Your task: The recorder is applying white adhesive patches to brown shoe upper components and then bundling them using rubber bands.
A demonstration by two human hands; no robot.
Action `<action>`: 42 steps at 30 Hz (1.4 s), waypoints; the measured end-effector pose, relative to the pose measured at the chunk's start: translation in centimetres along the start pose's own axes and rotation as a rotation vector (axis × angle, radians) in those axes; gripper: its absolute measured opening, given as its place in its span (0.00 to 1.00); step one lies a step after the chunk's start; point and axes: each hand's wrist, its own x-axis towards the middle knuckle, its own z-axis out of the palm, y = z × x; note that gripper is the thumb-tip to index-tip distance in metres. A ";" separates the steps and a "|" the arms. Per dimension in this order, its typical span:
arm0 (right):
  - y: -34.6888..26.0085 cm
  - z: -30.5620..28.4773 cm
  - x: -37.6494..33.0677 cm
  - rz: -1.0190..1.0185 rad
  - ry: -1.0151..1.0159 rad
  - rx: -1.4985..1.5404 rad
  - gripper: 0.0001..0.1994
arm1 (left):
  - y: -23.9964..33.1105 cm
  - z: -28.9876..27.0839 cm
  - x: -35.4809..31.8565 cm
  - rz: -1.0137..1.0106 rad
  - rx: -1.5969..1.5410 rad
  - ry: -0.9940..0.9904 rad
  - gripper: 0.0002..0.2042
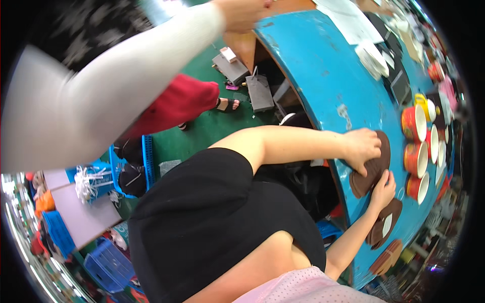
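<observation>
A dark brown insole-shaped piece [365, 183] lies on the blue worktable [323, 76]. My left hand [361, 149] presses down on its upper part with bent fingers. My right hand [384, 189] comes up from below and grips its lower edge with the fingertips. More brown insole pieces, one stack [384, 224] with a pale label and another stack [386, 257], lie further along the table beside my right forearm.
Red pots with white insides [415, 123] and a yellow one [422, 103] stand just beyond the insole. Another person's white-sleeved arm [126, 76] crosses the upper left. Boxes [260, 93] sit on the green floor, and blue crates [108, 265] stand at lower left.
</observation>
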 end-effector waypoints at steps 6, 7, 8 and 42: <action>1.6 0.7 -1.1 0.182 0.159 0.381 0.17 | -0.1 0.9 0.8 0.019 -0.072 -0.020 0.26; 1.9 1.2 -1.2 0.156 0.157 0.386 0.17 | 0.1 0.9 0.8 0.017 -0.093 -0.042 0.25; 1.5 1.0 -1.1 0.136 0.162 0.384 0.17 | 0.1 0.8 0.7 0.043 -0.104 -0.049 0.25; -4.6 0.6 3.9 -0.280 0.290 0.494 0.08 | -15.5 -9.0 12.6 -0.429 0.542 -0.048 0.08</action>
